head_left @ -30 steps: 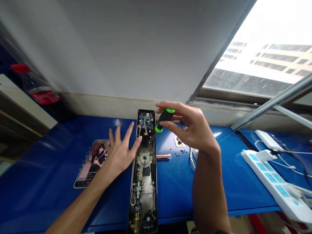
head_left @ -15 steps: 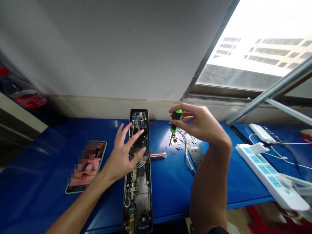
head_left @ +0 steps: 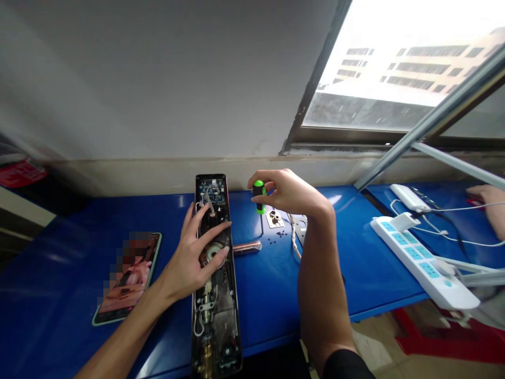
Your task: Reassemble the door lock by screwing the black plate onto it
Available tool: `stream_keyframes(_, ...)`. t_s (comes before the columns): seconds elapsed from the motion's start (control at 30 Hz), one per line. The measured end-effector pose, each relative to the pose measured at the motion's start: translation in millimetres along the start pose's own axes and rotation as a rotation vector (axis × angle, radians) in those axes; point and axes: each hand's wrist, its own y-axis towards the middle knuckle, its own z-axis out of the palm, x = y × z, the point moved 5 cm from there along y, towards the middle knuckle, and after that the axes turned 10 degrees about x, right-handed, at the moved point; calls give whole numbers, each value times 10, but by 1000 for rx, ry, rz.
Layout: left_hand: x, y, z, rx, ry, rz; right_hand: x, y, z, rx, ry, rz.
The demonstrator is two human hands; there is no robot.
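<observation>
A long, narrow black device housing (head_left: 221, 326) lies open on the blue table, with a blue circuit board (head_left: 213, 190) at its far end and brass fittings (head_left: 208, 352) at the near end. My left hand (head_left: 197, 247) rests over its middle, fingers spread, beside a round metal part (head_left: 215, 251) that it partly covers. Right of the housing, my right hand (head_left: 290, 195) grips a green and black screwdriver (head_left: 259, 199), its shaft pointing down. Below the hand are a small metal plate (head_left: 274, 218) and several tiny dark screws (head_left: 278, 237).
A phone (head_left: 134, 279) lies at left. A copper-coloured tube (head_left: 246, 247) touches the housing's right side. A wrapped cable (head_left: 294, 237) runs beside my right forearm. A white power strip (head_left: 422, 263) stands further right, and another person's hand (head_left: 495, 205) is at the far right edge.
My right hand has moved left with the screwdriver, nearer the housing. My left hand has settled lower over the housing, and more of the round metal part shows. The view has shifted slightly.
</observation>
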Motion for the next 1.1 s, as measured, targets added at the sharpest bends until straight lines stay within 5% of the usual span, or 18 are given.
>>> stream_keyframes(0.27,5,4,26,24,-2,-9,98,-50,-61,-57,-1,-44)
stream_keyframes(0.77,-36,3,-17,-3,-58,-70,505,-283,-234,-456,301,-303)
stream_keyframes(1.1,-30,-3,-191,-282,-71,-16,659,-193,-147,-604,397,-368)
